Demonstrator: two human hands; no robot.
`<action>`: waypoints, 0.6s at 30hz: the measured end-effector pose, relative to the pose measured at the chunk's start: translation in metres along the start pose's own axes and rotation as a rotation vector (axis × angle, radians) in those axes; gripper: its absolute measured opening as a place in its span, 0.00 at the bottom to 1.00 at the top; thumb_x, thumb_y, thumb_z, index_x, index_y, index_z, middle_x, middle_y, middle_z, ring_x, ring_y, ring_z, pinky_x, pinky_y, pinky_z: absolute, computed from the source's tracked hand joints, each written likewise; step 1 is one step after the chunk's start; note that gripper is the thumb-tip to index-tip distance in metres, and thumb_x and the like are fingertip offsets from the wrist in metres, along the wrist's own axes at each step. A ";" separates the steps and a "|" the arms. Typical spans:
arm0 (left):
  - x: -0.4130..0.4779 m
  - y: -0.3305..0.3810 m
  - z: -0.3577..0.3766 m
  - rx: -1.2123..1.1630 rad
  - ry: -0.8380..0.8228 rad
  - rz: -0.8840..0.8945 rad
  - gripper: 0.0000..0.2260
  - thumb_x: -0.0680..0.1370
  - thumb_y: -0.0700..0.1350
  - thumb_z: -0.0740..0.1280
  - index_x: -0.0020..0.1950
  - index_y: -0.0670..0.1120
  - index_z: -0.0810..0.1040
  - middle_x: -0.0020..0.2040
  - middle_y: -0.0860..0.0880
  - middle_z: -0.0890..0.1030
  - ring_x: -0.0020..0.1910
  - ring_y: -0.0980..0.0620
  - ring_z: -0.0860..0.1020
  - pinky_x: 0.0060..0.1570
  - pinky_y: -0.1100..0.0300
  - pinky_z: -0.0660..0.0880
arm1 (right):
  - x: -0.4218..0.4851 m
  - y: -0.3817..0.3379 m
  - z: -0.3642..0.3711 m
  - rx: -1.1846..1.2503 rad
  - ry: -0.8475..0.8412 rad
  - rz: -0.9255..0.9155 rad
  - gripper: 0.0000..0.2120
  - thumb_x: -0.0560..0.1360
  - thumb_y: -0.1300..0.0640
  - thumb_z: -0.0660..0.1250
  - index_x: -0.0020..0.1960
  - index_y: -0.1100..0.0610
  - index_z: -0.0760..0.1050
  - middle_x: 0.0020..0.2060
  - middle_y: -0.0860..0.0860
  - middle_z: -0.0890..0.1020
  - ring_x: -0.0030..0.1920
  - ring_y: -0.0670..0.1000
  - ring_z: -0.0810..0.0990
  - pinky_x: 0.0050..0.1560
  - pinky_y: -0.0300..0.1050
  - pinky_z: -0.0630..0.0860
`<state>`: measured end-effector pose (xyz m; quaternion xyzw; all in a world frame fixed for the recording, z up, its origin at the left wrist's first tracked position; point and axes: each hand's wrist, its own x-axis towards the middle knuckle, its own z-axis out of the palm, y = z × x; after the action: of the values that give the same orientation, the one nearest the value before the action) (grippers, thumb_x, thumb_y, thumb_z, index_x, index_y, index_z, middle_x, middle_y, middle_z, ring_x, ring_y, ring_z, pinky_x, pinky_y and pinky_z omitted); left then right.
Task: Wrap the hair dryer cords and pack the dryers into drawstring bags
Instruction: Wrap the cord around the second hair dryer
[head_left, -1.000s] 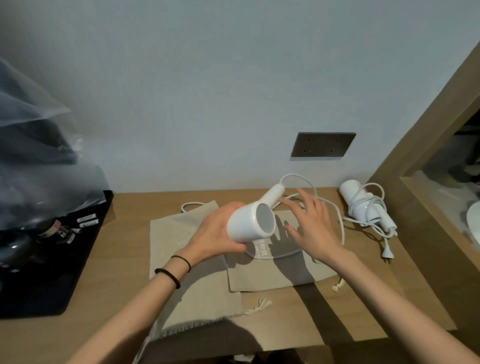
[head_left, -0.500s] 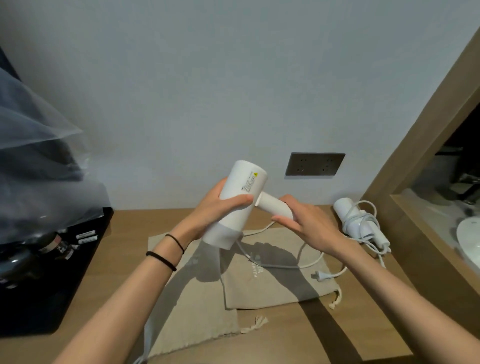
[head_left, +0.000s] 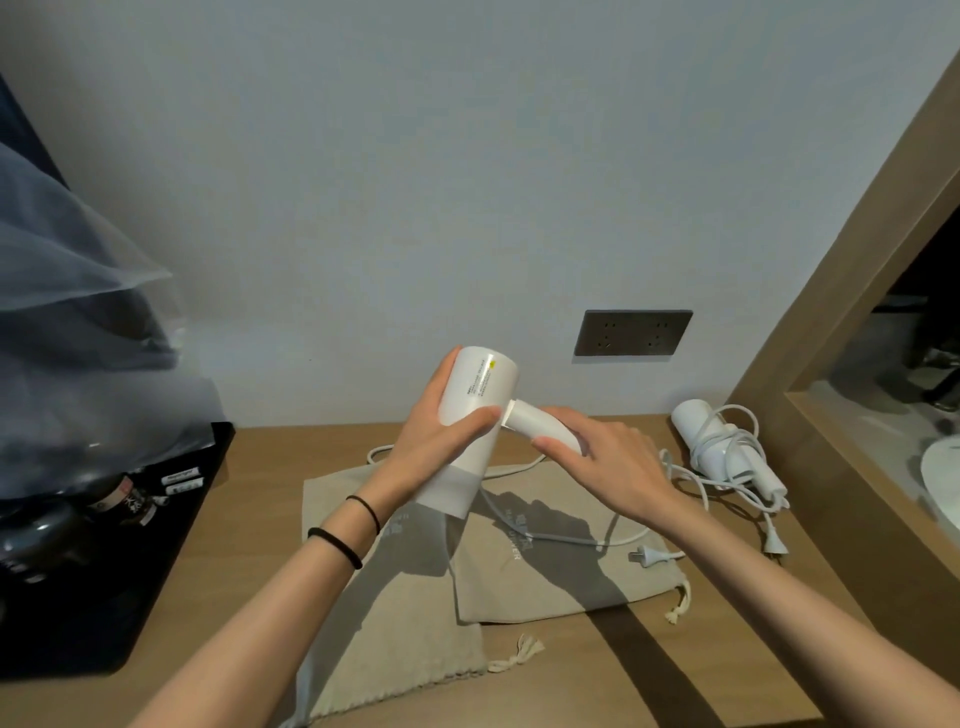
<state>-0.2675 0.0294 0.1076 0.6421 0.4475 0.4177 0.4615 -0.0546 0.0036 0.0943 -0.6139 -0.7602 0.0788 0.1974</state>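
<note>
White dryer (head_left: 470, 415) sits mid-frame above the bench (head_left: 769, 623): my left hand (head_left: 431, 441) grips its barrel, my right hand (head_left: 613, 462) wraps the handle (head_left: 540, 423), which juts rightward. Cord (head_left: 545, 538) trails lower right, nearer my right fingers (head_left: 558, 446), its root probably hidden under that palm.

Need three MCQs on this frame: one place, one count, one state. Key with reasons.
1. Where is the cord-wrapped dryer? A. on the table, far right B. in a bag C. hung on the wall
2. Drawstring bags on the table? A. one B. two C. four
3. Cord of the held dryer: A. wound on the handle B. cut off C. loose
Key: 1A, it lies bare on the wood; 2B, two overlap; 3C, it trails over a bag, plug free.
</note>
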 end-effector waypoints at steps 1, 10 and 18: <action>0.000 -0.001 0.004 -0.044 0.025 -0.003 0.28 0.69 0.55 0.68 0.67 0.64 0.62 0.59 0.58 0.73 0.55 0.55 0.77 0.47 0.60 0.78 | 0.000 -0.002 0.005 0.059 0.007 0.043 0.18 0.77 0.37 0.57 0.64 0.40 0.69 0.45 0.45 0.82 0.45 0.50 0.81 0.44 0.52 0.79; 0.014 -0.001 0.040 -0.235 0.273 0.044 0.29 0.74 0.47 0.71 0.71 0.53 0.60 0.60 0.50 0.74 0.53 0.54 0.78 0.40 0.68 0.76 | 0.005 -0.017 0.014 0.379 0.183 0.277 0.13 0.78 0.38 0.56 0.59 0.38 0.70 0.45 0.43 0.79 0.45 0.49 0.79 0.47 0.55 0.80; 0.020 0.005 0.055 -0.288 0.313 0.064 0.34 0.75 0.45 0.70 0.74 0.57 0.55 0.65 0.52 0.71 0.58 0.55 0.76 0.46 0.69 0.76 | 0.006 -0.035 0.010 0.877 0.170 0.260 0.08 0.81 0.47 0.56 0.57 0.34 0.66 0.51 0.45 0.78 0.48 0.47 0.79 0.47 0.50 0.80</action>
<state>-0.2095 0.0363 0.1022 0.5107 0.4288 0.5864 0.4598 -0.0914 0.0026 0.0992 -0.5668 -0.5531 0.3663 0.4885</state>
